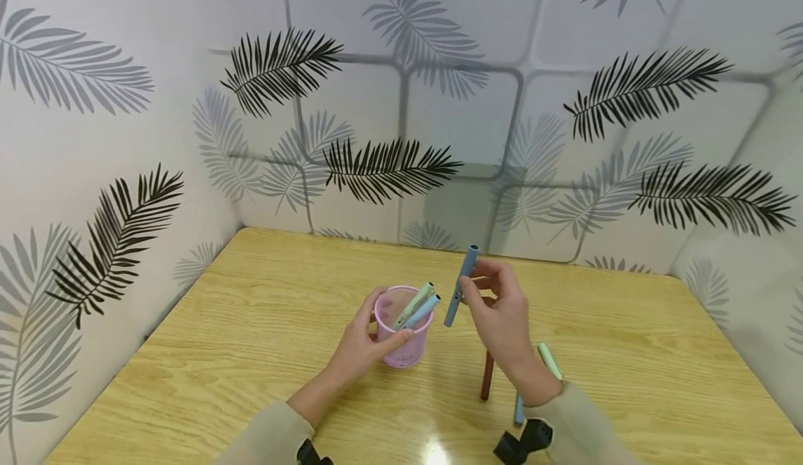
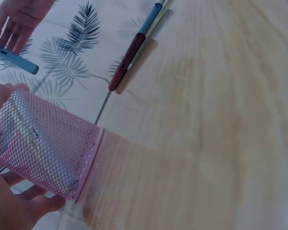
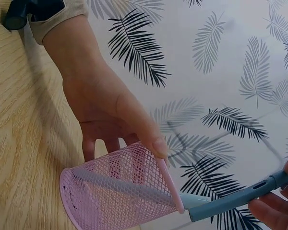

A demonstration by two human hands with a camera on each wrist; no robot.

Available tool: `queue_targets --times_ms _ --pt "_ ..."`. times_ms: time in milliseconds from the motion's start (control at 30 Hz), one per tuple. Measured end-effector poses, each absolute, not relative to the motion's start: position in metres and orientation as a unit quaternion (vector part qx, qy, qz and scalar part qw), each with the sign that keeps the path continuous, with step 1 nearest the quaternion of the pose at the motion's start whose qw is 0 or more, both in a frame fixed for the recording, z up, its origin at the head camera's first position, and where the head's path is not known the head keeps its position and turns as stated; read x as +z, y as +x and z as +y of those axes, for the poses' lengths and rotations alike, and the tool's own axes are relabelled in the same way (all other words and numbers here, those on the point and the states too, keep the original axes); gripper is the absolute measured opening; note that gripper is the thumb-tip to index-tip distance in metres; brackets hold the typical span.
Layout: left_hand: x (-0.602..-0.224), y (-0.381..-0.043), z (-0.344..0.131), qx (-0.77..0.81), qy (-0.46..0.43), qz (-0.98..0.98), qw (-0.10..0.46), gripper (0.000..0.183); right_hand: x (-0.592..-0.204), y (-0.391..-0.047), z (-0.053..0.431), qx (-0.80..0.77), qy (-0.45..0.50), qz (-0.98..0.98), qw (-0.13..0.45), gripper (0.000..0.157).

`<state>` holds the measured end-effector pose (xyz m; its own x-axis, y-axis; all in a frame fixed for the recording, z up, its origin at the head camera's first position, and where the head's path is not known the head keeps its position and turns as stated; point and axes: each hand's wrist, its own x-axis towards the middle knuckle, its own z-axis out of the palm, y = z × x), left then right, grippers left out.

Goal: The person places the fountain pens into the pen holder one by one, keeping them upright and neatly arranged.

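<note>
A pink mesh pen cup (image 1: 401,350) stands upright on the table, and my left hand (image 1: 359,353) holds it round the side, thumb across the front near the rim. Inside it lean a light green pen (image 1: 413,306) and a light blue pen (image 1: 424,311). To the right of the cup, my right hand (image 1: 502,311) pinches a blue-grey pen (image 1: 461,289) between thumb and fingers, raised and tilted with its lower end free. In the right wrist view the pen's free end overlaps the cup's rim (image 3: 170,184).
On the wooden table (image 1: 270,298), below my right forearm, lie a dark red pen (image 1: 487,376), a blue pen (image 1: 518,410) and a light green pen (image 1: 549,360). A leaf-patterned backdrop (image 1: 370,113) rises behind the table and along its sides.
</note>
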<state>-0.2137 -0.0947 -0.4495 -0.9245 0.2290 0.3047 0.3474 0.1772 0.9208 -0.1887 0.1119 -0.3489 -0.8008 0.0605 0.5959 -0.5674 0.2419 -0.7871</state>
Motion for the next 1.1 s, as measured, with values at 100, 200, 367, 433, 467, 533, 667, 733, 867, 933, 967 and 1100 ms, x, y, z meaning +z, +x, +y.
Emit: queue_targets --times_ms 100,200,367,433,467,533,667,733,867,933,967,1100 --pt "-0.437 -0.206 -0.093 -0.616 -0.194 -0.762 0.046 0.073 -0.343 -0.184 0.107 0.599 0.175 -0.734 0.27 0.025" --pt "-0.427 -0.199 -0.093 -0.616 -0.197 -0.761 0.045 0.071 -0.341 -0.183 0.103 0.605 0.182 -0.724 0.276 0.025" --pt "-0.423 -0.197 -0.093 -0.616 -0.191 -0.763 0.04 0.072 -0.342 -0.183 0.099 0.614 0.201 -0.709 0.282 0.024" --pt "-0.424 -0.197 -0.093 -0.617 -0.188 -0.763 0.039 0.072 -0.343 -0.183 0.098 0.621 0.202 -0.705 0.277 0.024" --pt "-0.424 -0.197 -0.093 -0.618 -0.188 -0.762 0.038 0.072 -0.343 -0.184 0.097 0.623 0.201 -0.704 0.274 0.023" --pt "-0.423 -0.197 -0.093 -0.619 -0.189 -0.761 0.037 0.072 -0.344 -0.184 0.095 0.624 0.196 -0.707 0.269 0.023" --pt "-0.423 -0.197 -0.093 -0.621 -0.192 -0.759 0.037 0.072 -0.349 -0.183 0.094 0.613 0.188 -0.723 0.257 0.023" --pt "-0.423 -0.197 -0.093 -0.622 -0.192 -0.759 0.036 0.072 -0.353 -0.182 0.094 0.607 0.185 -0.732 0.25 0.023" --pt "-0.423 -0.197 -0.092 -0.62 -0.191 -0.76 0.035 0.073 -0.358 -0.181 0.095 0.6 0.177 -0.745 0.231 0.024" --pt "-0.423 -0.197 -0.092 -0.62 -0.191 -0.761 0.035 0.072 -0.36 -0.181 0.096 0.598 0.173 -0.75 0.224 0.024" --pt "-0.423 -0.198 -0.092 -0.62 -0.191 -0.761 0.035 0.073 -0.361 -0.181 0.096 0.596 0.172 -0.752 0.223 0.024" --pt "-0.423 -0.198 -0.092 -0.62 -0.193 -0.759 0.038 0.072 -0.363 -0.18 0.097 0.584 0.165 -0.767 0.207 0.021"
